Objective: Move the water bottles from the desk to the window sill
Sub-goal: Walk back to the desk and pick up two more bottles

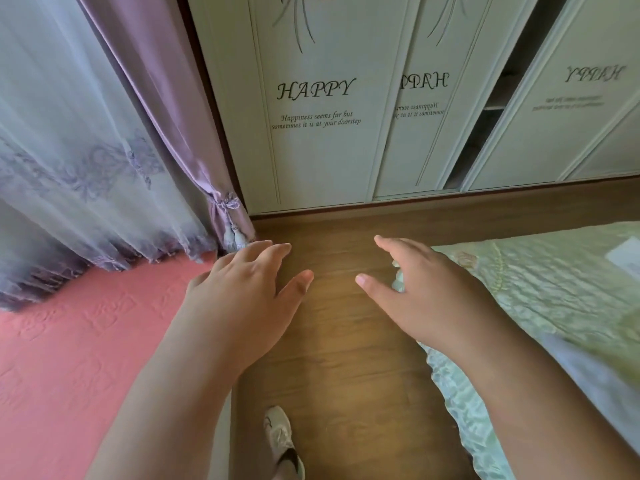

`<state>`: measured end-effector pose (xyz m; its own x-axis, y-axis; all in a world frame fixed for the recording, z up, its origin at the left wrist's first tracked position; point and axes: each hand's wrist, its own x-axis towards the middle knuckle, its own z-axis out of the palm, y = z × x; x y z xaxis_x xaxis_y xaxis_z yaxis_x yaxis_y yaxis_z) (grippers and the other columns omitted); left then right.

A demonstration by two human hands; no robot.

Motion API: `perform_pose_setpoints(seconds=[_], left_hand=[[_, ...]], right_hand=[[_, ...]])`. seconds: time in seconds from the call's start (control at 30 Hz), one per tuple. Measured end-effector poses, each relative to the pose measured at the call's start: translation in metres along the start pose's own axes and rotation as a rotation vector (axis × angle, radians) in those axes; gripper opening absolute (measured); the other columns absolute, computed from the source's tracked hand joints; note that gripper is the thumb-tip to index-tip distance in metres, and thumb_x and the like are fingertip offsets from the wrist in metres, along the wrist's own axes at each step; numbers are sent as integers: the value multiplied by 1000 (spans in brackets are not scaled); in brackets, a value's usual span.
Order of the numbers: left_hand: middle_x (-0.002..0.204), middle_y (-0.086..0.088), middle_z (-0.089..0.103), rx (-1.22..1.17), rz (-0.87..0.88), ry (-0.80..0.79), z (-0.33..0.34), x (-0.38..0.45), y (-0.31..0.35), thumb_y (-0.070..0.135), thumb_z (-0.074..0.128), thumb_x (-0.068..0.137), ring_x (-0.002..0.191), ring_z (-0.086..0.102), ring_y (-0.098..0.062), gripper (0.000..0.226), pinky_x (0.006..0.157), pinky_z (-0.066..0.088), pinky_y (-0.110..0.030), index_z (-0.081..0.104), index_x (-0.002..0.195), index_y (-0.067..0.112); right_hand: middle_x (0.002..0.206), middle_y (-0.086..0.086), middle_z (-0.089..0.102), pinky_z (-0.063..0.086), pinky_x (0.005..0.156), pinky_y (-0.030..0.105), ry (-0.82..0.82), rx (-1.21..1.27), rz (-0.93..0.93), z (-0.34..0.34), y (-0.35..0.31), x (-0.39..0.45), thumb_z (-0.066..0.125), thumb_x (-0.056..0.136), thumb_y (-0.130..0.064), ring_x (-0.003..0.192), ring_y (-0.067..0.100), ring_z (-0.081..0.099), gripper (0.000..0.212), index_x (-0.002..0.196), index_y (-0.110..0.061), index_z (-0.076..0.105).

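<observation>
Both hands are reaching forward over the floor (pixel 346 358), palms down, holding nothing. Left hand (pixel 242 292) is sitting at about 9 o'clock of frame centre, fingers straight and a little spread, grip open; its fingertips are pointing toward 1 o'clock, hanging over the edge where the pink mat (pixel 69 358) is meeting the wood. Right hand (pixel 426 292) is sitting at about 3 o'clock, fingers extended and relaxed, thumb pointing toward 9 o'clock, grip open too; it is overlapping the near corner of the bed (pixel 554 289) in view, can't tell whether it is touching the cover. The two thumbs are pointing at each other, apart, with bare floor showing between them. No bottles in view, no sill in view either, so I can't say where the bottles are. Curtain (pixel 156 116) is hanging at 10 o'clock, purple drape over a sheer layer, tied low with a tassel (pixel 228 209), hem lying on the pink mat. Wardrobe (pixel 329 116) is filling 12 to 2 o'clock, white sliding doors printed "HAPPY", one door standing ajar with a dark gap. A white shoe (pixel 280 441) is showing at 6 o'clock on the floor, between the forearms. A pale flat thing is lying on the bed at far 3 o'clock, too cropped to identify.
</observation>
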<state>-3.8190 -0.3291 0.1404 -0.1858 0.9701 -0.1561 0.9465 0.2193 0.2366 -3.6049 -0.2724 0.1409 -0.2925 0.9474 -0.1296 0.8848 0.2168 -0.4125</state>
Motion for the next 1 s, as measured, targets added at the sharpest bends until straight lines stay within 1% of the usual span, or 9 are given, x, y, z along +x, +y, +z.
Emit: perform_pose_setpoints(seconds=[0.17, 0.37, 0.53, 0.6, 0.7, 0.77, 0.87, 0.93, 1.0], left_hand=[[165, 16, 26, -8, 53, 13, -27, 74, -33, 74, 20, 93, 151, 30, -18, 70, 118, 29, -49, 26, 156, 44], [162, 17, 29, -3, 107, 47, -58, 141, -69, 73, 21, 94, 149, 32, -17, 66, 116, 30, -45, 29, 153, 45], [162, 19, 29, -2, 111, 6, -64, 175, -87, 73, 21, 92, 149, 31, -15, 67, 116, 30, -44, 30, 153, 45], [163, 19, 28, -4, 113, -8, -64, 189, -90, 73, 20, 92, 149, 31, -15, 68, 116, 30, -44, 29, 153, 44], [161, 20, 30, -10, 108, -2, -64, 213, -89, 72, 24, 94, 148, 32, -13, 66, 115, 31, -43, 31, 153, 44], [160, 22, 30, -9, 104, -1, -65, 228, -86, 71, 26, 95, 147, 31, -12, 63, 114, 31, -42, 32, 152, 45], [160, 22, 31, -7, 93, -10, -68, 251, -80, 71, 27, 94, 147, 32, -13, 62, 115, 30, -43, 32, 151, 46], [160, 21, 32, -5, 81, -12, -72, 270, -76, 72, 26, 93, 147, 34, -14, 63, 117, 30, -44, 34, 150, 45], [160, 20, 32, 13, 59, -12, -77, 292, -68, 72, 25, 93, 147, 34, -15, 65, 118, 31, -45, 34, 151, 44]], right_hand=[[161, -22, 29, 39, 102, 31, 58, -30, 53, -6, -32, 58, 47, 97, -63, 142, 8, 39, 66, 156, -39, 30], [161, -20, 30, 40, 102, 32, 106, -25, 81, -4, -70, 122, 47, 97, -64, 141, 9, 42, 67, 157, -39, 30], [161, -19, 31, 39, 103, 32, 85, -23, 121, 1, -78, 157, 48, 96, -64, 143, 10, 38, 67, 156, -38, 31], [161, -19, 31, 40, 103, 32, 88, -19, 130, 0, -79, 174, 47, 96, -64, 142, 10, 41, 67, 156, -38, 31], [161, -19, 30, 41, 97, 31, 79, 7, 129, 1, -79, 198, 48, 96, -63, 135, 10, 48, 67, 156, -39, 30], [161, -19, 29, 37, 95, 29, 57, 35, 122, 1, -76, 216, 49, 97, -61, 140, 8, 40, 66, 156, -38, 30], [161, -18, 29, 37, 103, 32, 34, 64, 106, 1, -70, 246, 50, 97, -60, 144, 8, 34, 66, 156, -38, 30], [162, -17, 29, 38, 111, 37, 29, 91, 86, -2, -65, 271, 50, 96, -61, 146, 9, 34, 67, 156, -38, 31], [161, -16, 30, 38, 113, 40, 22, 113, 68, -9, -58, 297, 51, 96, -61, 144, 10, 36, 67, 155, -38, 32]])
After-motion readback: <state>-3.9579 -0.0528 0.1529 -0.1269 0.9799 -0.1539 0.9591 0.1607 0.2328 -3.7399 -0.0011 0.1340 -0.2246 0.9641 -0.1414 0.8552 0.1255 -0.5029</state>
